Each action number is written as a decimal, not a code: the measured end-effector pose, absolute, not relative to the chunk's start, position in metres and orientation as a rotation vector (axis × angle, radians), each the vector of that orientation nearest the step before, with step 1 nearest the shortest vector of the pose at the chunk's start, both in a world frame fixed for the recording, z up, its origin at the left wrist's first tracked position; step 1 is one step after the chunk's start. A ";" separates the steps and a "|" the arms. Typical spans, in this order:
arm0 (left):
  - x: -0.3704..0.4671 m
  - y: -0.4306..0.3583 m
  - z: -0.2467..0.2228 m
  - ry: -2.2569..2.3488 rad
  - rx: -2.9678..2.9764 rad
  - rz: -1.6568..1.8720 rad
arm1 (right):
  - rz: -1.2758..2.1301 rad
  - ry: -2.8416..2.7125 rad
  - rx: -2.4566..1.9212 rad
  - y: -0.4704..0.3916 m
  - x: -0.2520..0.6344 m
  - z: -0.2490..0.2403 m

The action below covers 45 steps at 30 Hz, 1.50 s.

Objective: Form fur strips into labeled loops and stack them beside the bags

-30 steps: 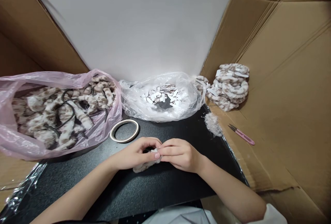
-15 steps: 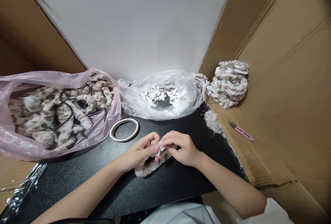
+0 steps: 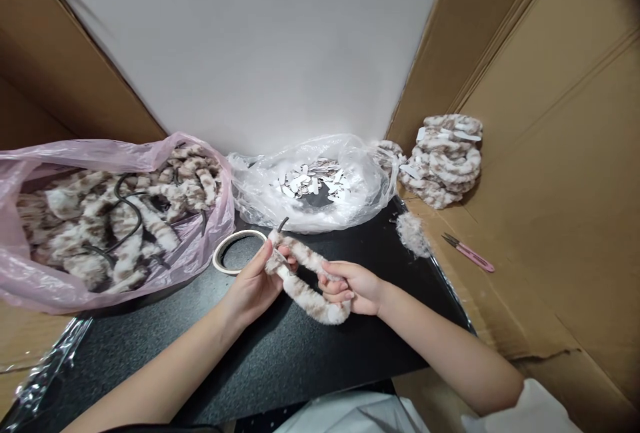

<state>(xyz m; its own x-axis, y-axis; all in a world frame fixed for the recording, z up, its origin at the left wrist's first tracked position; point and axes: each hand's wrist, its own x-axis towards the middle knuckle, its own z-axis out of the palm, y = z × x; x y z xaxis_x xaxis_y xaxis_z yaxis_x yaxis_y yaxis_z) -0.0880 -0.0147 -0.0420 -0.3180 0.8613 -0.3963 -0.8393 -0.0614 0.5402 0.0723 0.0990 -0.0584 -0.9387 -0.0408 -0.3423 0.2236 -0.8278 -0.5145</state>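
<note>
A brown-and-white furry tube (image 3: pixel 313 303), bent into a loop, is held above the black table between my hands. My left hand (image 3: pixel 260 280) grips its two ends, where a dark cord tip (image 3: pixel 283 224) sticks out at the top and a small white piece (image 3: pixel 283 272) shows beside the fingers. My right hand (image 3: pixel 353 286) has its fingers wrapped round the far bend of the loop. Behind my left hand lies a cream tape roll (image 3: pixel 220 261) on the table.
A pink bag (image 3: pixel 200 246) of furry tubes and dark cords stands left. Behind the hands is a clear bag (image 3: pixel 260 210) with white tags (image 3: pixel 313 183). At right are stacked furry loops (image 3: pixel 443 163), a fluff clump (image 3: pixel 413 234) and pink snips (image 3: pixel 470 253) on cardboard (image 3: pixel 540 220).
The furry loop has been lifted and turned, and its cord tip now shows. My right hand has moved from the white piece to the loop's right bend; my left hand has shifted slightly left.
</note>
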 end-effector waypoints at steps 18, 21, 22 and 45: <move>-0.089 -0.026 -0.033 0.738 0.326 1.495 | -3.154 0.675 0.490 0.119 0.076 -0.050; -0.087 -0.027 -0.035 0.746 0.347 1.496 | -3.162 0.696 0.541 0.120 0.076 -0.050; -0.086 -0.027 -0.036 0.746 0.351 1.513 | -3.166 0.705 0.575 0.120 0.075 -0.050; -0.078 -0.021 -0.048 0.990 0.441 1.312 | -2.590 2.040 0.761 0.102 0.073 -0.053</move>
